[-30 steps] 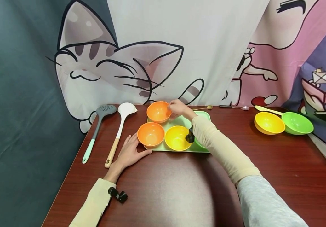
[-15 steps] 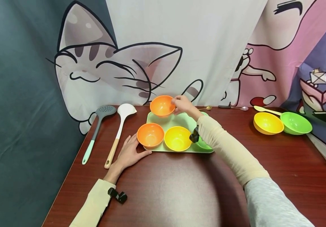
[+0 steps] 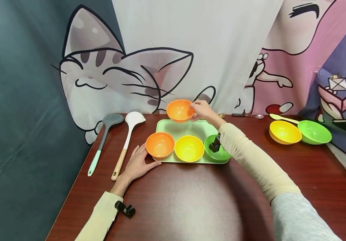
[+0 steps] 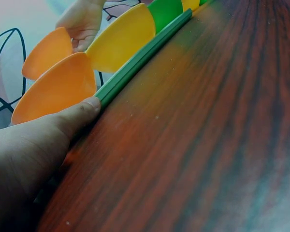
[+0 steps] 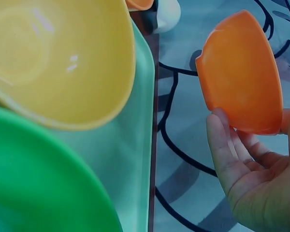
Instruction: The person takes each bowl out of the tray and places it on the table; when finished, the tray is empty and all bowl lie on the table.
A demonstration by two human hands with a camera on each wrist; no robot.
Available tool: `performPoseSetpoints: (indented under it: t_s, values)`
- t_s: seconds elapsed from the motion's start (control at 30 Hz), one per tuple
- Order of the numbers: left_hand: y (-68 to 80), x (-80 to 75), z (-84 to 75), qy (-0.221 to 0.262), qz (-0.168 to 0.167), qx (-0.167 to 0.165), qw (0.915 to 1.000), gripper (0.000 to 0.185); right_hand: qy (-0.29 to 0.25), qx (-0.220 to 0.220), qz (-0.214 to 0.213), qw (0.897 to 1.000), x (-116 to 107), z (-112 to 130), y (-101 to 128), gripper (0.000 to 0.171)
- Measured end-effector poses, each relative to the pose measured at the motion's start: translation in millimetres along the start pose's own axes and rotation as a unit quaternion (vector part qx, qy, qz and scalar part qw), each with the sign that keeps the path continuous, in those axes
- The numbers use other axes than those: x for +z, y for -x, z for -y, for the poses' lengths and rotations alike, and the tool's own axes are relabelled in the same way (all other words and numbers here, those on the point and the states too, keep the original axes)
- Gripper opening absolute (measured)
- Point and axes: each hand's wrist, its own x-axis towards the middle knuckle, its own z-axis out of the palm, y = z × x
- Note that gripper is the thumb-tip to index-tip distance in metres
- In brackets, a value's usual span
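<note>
My right hand (image 3: 203, 111) pinches the side of an orange bowl (image 3: 180, 111), which hangs above the back of a pale green tray (image 3: 191, 125). In the right wrist view the held orange bowl (image 5: 241, 72) is seen from its side, thumb and fingers on its near end. Along the tray's front stand a second orange bowl (image 3: 160, 145), a yellow bowl (image 3: 189, 149) and a green bowl (image 3: 218, 149), partly behind the right wrist camera. My left hand (image 3: 138, 164) rests at the tray's front left corner, its thumb (image 4: 89, 107) against the rim and its fingers spread beside the orange bowl.
On the left lie a grey slotted turner (image 3: 112, 117) and a white ladle (image 3: 134, 117) with a wooden handle. Another yellow bowl (image 3: 285, 132) and green bowl (image 3: 315, 132) stand at the right, near a yellow-handled utensil (image 3: 284, 118). Small spoons (image 3: 258, 116) lie along the curtain.
My right hand has lifted the orange bowl off the tray's back left and carried it to the right. The left hand stays at the tray corner.
</note>
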Motion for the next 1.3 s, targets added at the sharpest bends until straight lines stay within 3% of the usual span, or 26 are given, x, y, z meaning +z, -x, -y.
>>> performPoseSetpoints:
  t_s: [0.23, 0.53, 0.9, 1.3]
  values:
    - [-0.1, -0.5, 0.3, -0.001, -0.002, 0.004, 1.0000, 0.091, -0.030, 0.006, -0.008, 0.999, -13.9, -4.2, 8.2, 0.028]
    - [-1.3, 0.0, -1.0, 0.001, -0.001, 0.006, 1.0000, 0.091, -0.003, 0.014, -0.020, 1.000, -36.6, -17.6, 17.1, 0.032]
    - [1.3, -0.3, -0.2, 0.000, -0.012, 0.012, 0.9999, 0.092, -0.013, 0.035, -0.026, 0.999, -64.9, -37.9, 22.7, 0.036]
    - [1.5, -0.6, -1.8, 0.002, -0.008, 0.008, 0.9999, 0.094, -0.056, 0.039, -0.035, 0.997, -91.1, -50.4, 33.9, 0.031]
